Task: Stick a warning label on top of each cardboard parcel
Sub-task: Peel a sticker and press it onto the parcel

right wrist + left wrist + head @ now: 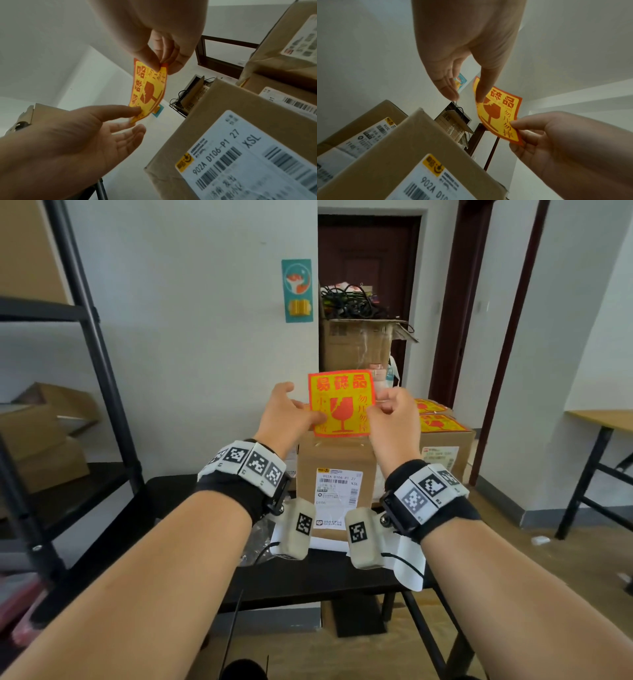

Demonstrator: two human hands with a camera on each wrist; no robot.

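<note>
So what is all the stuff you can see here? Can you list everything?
warning label: one, yellow and orange-red, held up in the air above the front parcel
front parcel: one, brown cardboard with a white shipping slip, on the black table, no label on top yet
labelled parcels: at least two, brown, right of the front parcel, yellow labels on top
black table: one, under the parcels
open box of cables: one, brown, by the dark door
poster: one, teal, on the white wall
black shelf rack: one, on the left
left hand: thumb and fingers pinch the label's left edge
right hand: pinches the label's right edge
</note>
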